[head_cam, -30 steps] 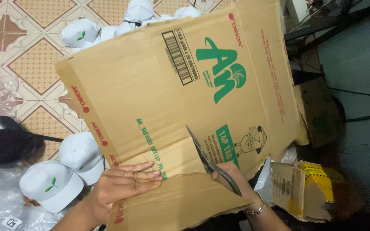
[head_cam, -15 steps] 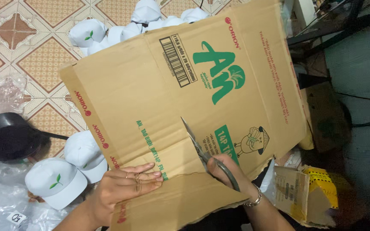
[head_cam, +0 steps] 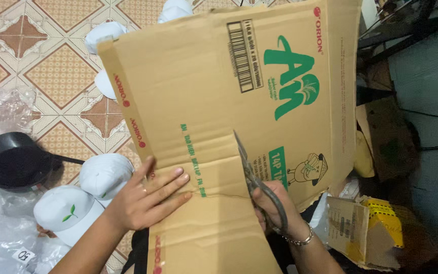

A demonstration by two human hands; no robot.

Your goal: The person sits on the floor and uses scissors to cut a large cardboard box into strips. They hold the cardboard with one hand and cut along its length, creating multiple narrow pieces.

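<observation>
The right hand (head_cam: 275, 210), at the lower centre-right of the frame, is clenched around the handles of a pair of metal scissors (head_cam: 252, 175). The blades point up and slightly left from that hand, their tips lying on a flattened cardboard box (head_cam: 219, 116). The left hand (head_cam: 145, 198), at the lower left-centre, lies flat and open on the same cardboard, fingers spread and pointing right toward the scissors, pressing the sheet down without gripping it. A crease or cut line runs roughly level between the two hands, from the left fingertips across to the scissor blades.

The cardboard box is brown, printed in green and red, and fills the middle of the frame. Its long axis runs from the bottom centre up to the top right, away from both hands. Both hands touch its lower part, the right hand holding the tool on its lower right, the left hand steadying it just beside, on the lower left.

Farther out, white caps (head_cam: 84, 195) with a small green leaf mark lie on the patterned tile floor (head_cam: 41, 61) at the lower left, and more white caps show past the top edge of the cardboard. A black cap (head_cam: 13, 162) rests on crumpled clear plastic at the left edge. A smaller torn carton (head_cam: 366, 231) with a yellow part sits at the lower right.
</observation>
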